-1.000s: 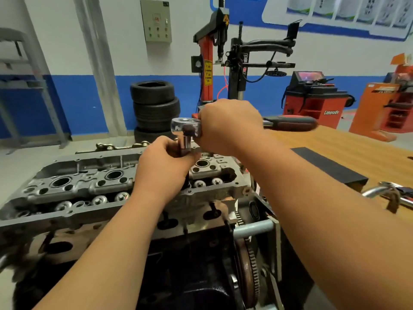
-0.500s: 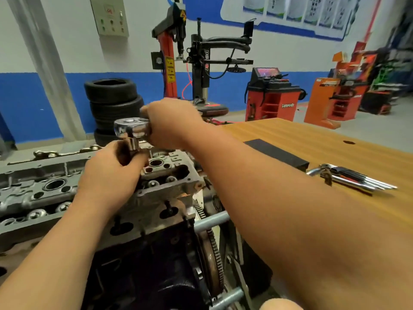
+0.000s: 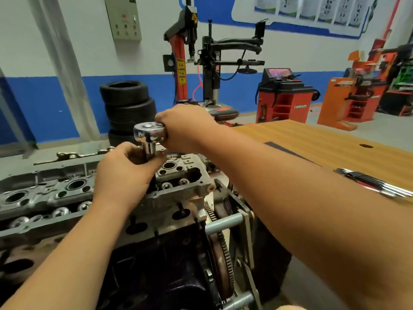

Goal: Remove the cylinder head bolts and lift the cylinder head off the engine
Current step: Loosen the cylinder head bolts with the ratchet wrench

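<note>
The grey aluminium cylinder head (image 3: 55, 193) lies on top of the dark engine block (image 3: 161, 265), running from the left edge to the middle. A chrome ratchet (image 3: 148, 132) stands above the head's right end, with its socket pointing down. My left hand (image 3: 125, 173) grips the socket and extension just under the ratchet head. My right hand (image 3: 185, 128) grips the ratchet's handle right beside the head; the handle itself is hidden. The bolt under the socket is covered by my left hand.
The flywheel ring gear (image 3: 221, 260) and stand bars (image 3: 225, 222) sit at the engine's right end. A wooden table (image 3: 312, 142) at right carries a black pad (image 3: 283, 151) and a hex key set (image 3: 375, 183). Stacked tyres (image 3: 127, 104), a tyre changer (image 3: 210, 63) and red machines (image 3: 283, 97) stand behind.
The handle has swung round behind my right hand and out of sight. Since 0.5 s ago both hands and the ratchet have hardly moved on the head.
</note>
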